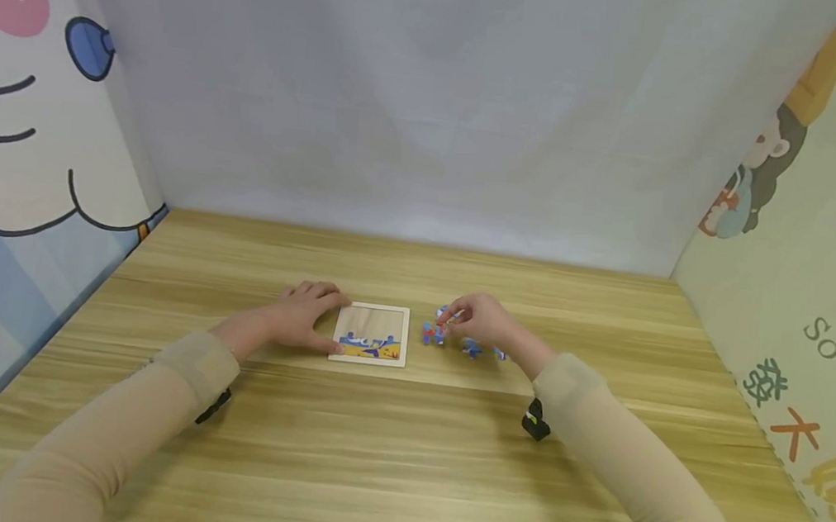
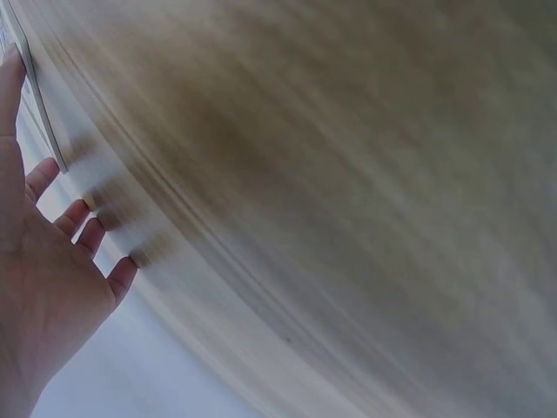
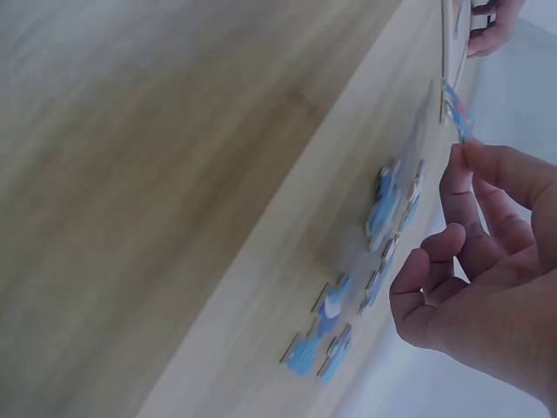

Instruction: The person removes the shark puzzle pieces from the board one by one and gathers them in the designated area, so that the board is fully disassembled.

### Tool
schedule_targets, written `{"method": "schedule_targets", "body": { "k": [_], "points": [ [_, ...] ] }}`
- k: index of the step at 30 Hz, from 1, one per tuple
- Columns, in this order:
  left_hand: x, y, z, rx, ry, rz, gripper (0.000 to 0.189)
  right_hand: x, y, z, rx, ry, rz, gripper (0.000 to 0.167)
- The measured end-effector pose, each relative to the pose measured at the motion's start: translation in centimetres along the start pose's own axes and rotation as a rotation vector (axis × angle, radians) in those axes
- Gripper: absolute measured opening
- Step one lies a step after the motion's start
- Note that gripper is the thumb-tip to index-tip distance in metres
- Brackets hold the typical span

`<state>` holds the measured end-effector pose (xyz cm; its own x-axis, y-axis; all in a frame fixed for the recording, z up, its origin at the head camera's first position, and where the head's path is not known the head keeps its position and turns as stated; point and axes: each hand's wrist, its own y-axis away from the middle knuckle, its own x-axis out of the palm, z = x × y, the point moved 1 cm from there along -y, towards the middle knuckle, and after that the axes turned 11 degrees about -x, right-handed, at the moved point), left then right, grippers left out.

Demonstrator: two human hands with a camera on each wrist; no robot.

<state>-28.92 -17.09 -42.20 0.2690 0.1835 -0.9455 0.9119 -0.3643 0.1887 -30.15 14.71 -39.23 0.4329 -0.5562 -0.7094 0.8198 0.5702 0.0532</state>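
A square jigsaw tray with a pale rim lies on the table, its bottom strip filled with yellow and blue pieces and bare wood above. My left hand spreads around the tray's left side, thumb at the lower left corner and index finger at the upper left. In the left wrist view its fingers are loosely extended. Right of the tray, my right hand pinches a blue and red puzzle piece between thumb and index finger, held up over the table.
Several loose blue puzzle pieces lie under and beside the right hand; the right wrist view shows them as a scattered group. The wood-grain table meets a pale curtain at the back, with printed cloths at both sides.
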Motion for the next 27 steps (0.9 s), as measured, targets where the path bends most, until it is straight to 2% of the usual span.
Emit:
{"method": "schedule_targets", "body": {
  "k": [10,21,27],
  "points": [
    [-0.1,0.1,-0.1,-0.004,0.003,0.009,0.087,0.1,0.5,-0.6,0.001,0.158,0.046,0.013],
    [-0.5,0.4,-0.5,-0.004,0.012,0.015,0.085,-0.2,0.4,-0.3,-0.026,0.210,0.047,0.016],
    [-0.6,0.4,-0.6,-0.010,0.019,0.027,0.085,-0.3,0.2,0.7,-0.087,0.235,0.040,0.020]
  ]
}}
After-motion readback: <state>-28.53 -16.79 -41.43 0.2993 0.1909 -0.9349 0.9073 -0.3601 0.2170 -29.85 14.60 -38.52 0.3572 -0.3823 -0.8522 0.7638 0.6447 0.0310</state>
